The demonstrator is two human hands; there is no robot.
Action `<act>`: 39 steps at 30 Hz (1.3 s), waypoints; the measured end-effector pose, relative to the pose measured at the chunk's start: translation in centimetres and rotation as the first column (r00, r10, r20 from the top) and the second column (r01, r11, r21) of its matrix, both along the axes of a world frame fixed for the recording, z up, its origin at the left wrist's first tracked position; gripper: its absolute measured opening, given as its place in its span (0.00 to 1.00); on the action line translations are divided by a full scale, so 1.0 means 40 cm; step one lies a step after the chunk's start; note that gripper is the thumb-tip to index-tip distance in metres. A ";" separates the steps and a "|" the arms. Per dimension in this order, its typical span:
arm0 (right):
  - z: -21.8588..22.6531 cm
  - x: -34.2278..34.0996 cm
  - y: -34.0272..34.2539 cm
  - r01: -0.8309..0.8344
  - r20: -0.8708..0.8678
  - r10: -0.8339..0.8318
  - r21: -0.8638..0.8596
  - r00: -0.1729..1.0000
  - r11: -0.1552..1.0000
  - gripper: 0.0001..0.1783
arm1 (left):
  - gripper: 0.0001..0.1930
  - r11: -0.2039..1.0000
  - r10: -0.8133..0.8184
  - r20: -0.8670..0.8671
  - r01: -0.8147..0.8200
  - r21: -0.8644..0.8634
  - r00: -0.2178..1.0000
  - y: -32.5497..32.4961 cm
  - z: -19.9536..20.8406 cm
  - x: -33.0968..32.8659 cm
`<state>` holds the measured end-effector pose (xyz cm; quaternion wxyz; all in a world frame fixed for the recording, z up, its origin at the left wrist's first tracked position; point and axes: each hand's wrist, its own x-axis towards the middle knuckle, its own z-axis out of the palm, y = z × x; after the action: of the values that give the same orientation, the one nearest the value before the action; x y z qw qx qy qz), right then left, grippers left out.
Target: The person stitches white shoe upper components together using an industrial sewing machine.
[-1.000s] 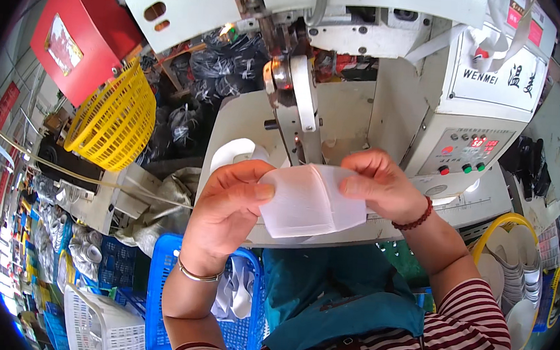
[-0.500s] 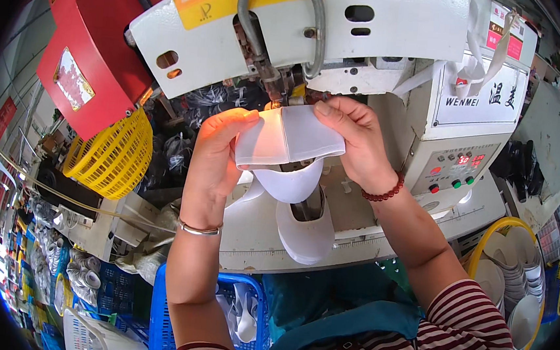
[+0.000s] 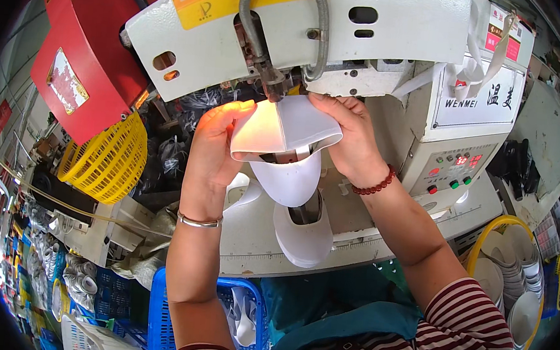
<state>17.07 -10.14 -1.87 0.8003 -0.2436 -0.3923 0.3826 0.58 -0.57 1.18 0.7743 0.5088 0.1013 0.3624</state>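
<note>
Between my two hands I hold a white shoe upper (image 3: pixel 310 126) with a seam down its middle. Its far edge lies against the machine's metal nozzle head (image 3: pixel 272 85), and its near edge curves open. My left hand (image 3: pixel 213 147) pinches the left side, where orange light falls on hand and fabric. My right hand (image 3: pixel 355 141) grips the right side, thumb on top near the far edge. Below it, another white rounded upper (image 3: pixel 287 179) hangs from the machine's narrow arm, and a third white upper (image 3: pixel 302 239) sits nearer to me.
A white machine body (image 3: pixel 397 26) spans the far side, with a button panel (image 3: pixel 455 169) at right. Yellow baskets stand left (image 3: pixel 107 161) and right (image 3: pixel 481 253), the right one with stacked white pieces. A blue basket (image 3: pixel 157 310) with white pieces stands below the worktable (image 3: pixel 247 258).
The held upper has tilted, its far edge rising to the nozzle and its near edge opening into a curve. My right hand has shifted slightly left with it.
</note>
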 end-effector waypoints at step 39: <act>0.006 0.003 -0.001 -0.033 -0.174 -0.003 -0.200 0.985 0.979 0.07 | 0.14 0.974 -0.210 0.032 0.212 -0.076 0.977 0.061 -0.045 0.039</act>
<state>17.18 -10.19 -1.63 0.7997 -0.2863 -0.2819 0.4462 2.14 1.88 -0.60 0.8291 0.4811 0.0519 0.2800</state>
